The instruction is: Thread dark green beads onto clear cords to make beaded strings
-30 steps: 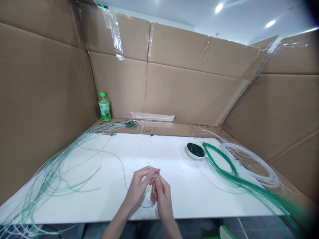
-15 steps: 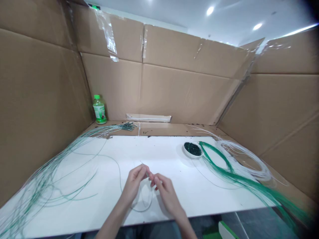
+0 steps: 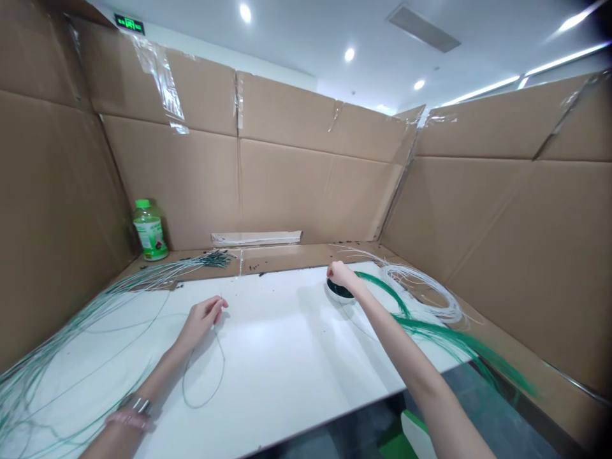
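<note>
My left hand (image 3: 204,317) is over the left middle of the white table, thumb and fingers pinched on a thin green cord (image 3: 224,366). The cord's short end pokes up past the fingertips, and the rest hangs in a loop onto the tabletop. My right hand (image 3: 340,274) is at the small white bowl (image 3: 348,301) of tiny dark green pieces (image 3: 338,290), which look like beads. Its fingers are curled together at the bowl's far rim. What they hold, if anything, is hidden.
Green strands (image 3: 444,331) and a white coil (image 3: 444,306) lie to the right. Strands with dark ends (image 3: 215,258) spread along the left. A green-capped bottle (image 3: 150,233) stands at the back left. Cardboard walls (image 3: 306,185) surround the white table (image 3: 277,357).
My hands have parted: the right has moved from the left hand to the bowl, while the left keeps the cord. The view has turned right and tilted up.
</note>
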Demonstrator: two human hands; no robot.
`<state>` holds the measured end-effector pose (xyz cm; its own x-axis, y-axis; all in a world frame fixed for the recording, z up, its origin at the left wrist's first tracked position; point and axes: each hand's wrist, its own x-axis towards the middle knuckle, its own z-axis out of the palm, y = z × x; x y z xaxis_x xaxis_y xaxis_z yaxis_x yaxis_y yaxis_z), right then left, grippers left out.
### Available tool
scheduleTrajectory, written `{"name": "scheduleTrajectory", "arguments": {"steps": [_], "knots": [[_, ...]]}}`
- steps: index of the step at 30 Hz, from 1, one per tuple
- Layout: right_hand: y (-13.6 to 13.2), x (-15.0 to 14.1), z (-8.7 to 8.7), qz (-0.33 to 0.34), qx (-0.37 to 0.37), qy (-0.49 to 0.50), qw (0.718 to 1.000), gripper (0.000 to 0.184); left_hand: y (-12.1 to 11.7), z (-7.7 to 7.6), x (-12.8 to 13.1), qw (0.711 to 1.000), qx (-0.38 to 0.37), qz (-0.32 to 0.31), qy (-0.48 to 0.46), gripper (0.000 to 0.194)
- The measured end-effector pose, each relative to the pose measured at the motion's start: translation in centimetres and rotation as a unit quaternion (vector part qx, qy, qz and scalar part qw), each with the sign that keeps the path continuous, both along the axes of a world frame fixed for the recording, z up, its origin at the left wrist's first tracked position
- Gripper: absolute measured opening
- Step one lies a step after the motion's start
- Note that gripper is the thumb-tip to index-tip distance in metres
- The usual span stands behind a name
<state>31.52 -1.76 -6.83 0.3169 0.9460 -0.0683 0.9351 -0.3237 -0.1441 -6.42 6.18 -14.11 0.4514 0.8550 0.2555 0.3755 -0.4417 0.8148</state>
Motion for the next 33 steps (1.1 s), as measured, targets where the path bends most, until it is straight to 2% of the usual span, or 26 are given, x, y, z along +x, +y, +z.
{"name": "scheduleTrajectory", "arguments": {"steps": [3,10,17,21,27,33], "knots": [[0.0,0.4,-0.3,-0.007,-0.053,-0.047,0.997,0.028,-0.1,-0.7,-0.8,1.0,0.011,0.019,0.004,0.038],[-0.9,1.7,0.0,-0.052,-0.122,-0.16,0.978,0.032,-0.6,-0.5,-0.8,0.999,0.023,0.008,0.029,0.035],[-0.8,1.4,-1.2,0.013,-0.192,-0.169,0.967,0.029,-1.2,-0.4,-0.5,0.998,0.037,-0.006,0.044,0.034],[-0.2,1.3,-1.8,0.023,-0.195,-0.182,0.963,0.03,-1.3,-0.7,-0.3,0.998,0.044,-0.012,0.053,0.033],[0.1,0.8,-2.6,0.005,-0.152,-0.2,0.968,0.033,-1.3,-0.7,-0.3,0.997,0.05,-0.014,0.057,0.034],[0.0,1.5,-2.2,-0.006,-0.123,-0.171,0.977,0.032,-1.5,-0.3,-0.4,0.997,0.051,-0.011,0.053,0.034]]}}
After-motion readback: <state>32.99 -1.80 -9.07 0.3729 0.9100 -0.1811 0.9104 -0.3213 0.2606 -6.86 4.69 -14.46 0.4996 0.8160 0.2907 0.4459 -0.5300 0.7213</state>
